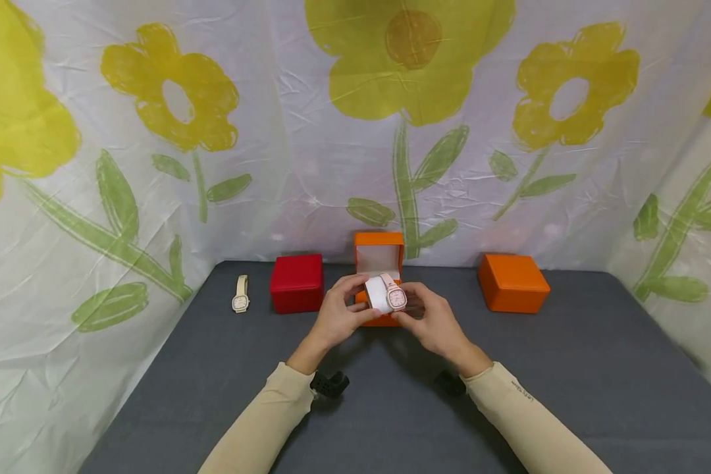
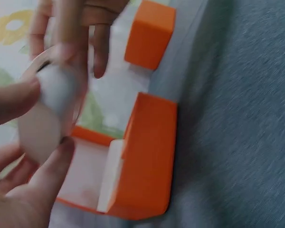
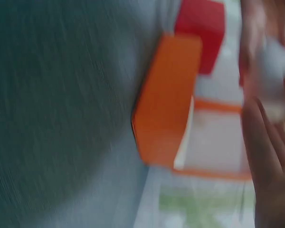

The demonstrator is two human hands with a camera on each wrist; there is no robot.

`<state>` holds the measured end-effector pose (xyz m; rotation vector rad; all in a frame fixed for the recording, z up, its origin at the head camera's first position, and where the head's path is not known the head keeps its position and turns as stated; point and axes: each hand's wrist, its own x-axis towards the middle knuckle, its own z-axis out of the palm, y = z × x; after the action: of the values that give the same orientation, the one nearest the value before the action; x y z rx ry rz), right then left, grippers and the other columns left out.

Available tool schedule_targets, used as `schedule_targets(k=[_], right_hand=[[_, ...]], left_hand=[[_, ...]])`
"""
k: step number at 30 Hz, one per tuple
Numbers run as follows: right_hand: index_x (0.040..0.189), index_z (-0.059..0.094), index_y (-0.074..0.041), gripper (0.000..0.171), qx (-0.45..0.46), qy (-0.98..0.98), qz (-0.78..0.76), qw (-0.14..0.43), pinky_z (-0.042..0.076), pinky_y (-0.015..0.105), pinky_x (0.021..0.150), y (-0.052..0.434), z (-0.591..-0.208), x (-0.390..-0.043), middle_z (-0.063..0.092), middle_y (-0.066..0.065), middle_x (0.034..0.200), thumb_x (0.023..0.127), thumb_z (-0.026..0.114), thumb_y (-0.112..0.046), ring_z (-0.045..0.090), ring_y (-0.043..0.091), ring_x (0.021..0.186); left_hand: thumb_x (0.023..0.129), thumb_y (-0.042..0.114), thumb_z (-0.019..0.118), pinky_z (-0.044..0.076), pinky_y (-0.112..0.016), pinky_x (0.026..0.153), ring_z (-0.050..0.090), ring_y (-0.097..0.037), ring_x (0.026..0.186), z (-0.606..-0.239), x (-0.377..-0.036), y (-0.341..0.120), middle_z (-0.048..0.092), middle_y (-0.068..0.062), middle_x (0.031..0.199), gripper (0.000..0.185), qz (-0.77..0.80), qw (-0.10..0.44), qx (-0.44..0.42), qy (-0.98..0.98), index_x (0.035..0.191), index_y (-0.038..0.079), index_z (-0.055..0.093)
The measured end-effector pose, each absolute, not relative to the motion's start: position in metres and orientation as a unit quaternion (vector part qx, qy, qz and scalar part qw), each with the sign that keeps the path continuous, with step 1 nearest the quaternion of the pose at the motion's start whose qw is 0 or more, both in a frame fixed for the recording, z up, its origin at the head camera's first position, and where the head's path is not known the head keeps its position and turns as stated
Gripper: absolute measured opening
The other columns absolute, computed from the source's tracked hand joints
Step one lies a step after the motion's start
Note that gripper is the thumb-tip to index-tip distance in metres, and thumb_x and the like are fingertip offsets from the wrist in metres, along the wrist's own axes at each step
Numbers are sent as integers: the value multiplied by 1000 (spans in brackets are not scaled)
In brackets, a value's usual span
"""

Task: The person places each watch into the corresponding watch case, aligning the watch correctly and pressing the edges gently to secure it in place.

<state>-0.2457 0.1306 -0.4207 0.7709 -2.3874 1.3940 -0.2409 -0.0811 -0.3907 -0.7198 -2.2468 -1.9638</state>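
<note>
Both hands hold a small white cushion (image 1: 378, 295) with a pink watch (image 1: 395, 297) strapped round it, just above and in front of an open orange box (image 1: 380, 254). My left hand (image 1: 355, 299) pinches the cushion's left side. My right hand (image 1: 411, 306) grips the right side at the watch face. In the left wrist view the blurred cushion (image 2: 50, 111) sits between my left hand's fingers (image 2: 50, 173), next to the open orange box (image 2: 147, 156) with its pale lining. The right wrist view is blurred and shows the open orange box (image 3: 168, 99) and my right hand's fingers (image 3: 270, 156).
A shut red box (image 1: 297, 283) stands left of the open box, and a shut orange box (image 1: 513, 283) to its right. A cream watch (image 1: 240, 294) lies at the far left of the grey table (image 1: 598, 368). Flowered cloth walls close in three sides.
</note>
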Motion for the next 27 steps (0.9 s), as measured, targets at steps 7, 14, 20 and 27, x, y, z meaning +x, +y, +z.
schedule_targets(k=[7,14,20,27], right_hand=[[146,36,-18,81,308,-812,495,-22,45,42,98,152,-413,-255,42,2,145,78,80,-23,52,22,123],[142,44,-20,78,350,-804,481,-1,43,48,98,155,-413,-259,50,0,139,75,81,-27,54,22,120],[138,48,-12,78,368,-799,473,50,48,38,93,153,-419,-262,55,6,133,69,84,-19,58,22,115],[131,51,1,75,361,-800,475,67,50,40,90,146,-401,-246,58,14,126,65,85,-5,61,28,111]], left_hand=[[77,-14,70,41,-56,95,43,-41,127,-386,-245,-90,38,-26,137,63,-640,-57,-274,-715,134,-12,43],[77,-13,71,41,-59,94,45,-41,124,-384,-249,-95,43,-23,134,60,-633,-75,-302,-709,132,-10,47],[77,-11,72,42,-57,93,45,-42,124,-383,-248,-96,44,-23,134,62,-634,-88,-303,-705,134,-8,47],[77,-10,73,46,-52,92,45,-40,125,-392,-253,-96,46,-18,136,63,-637,-88,-308,-701,135,-2,49]])
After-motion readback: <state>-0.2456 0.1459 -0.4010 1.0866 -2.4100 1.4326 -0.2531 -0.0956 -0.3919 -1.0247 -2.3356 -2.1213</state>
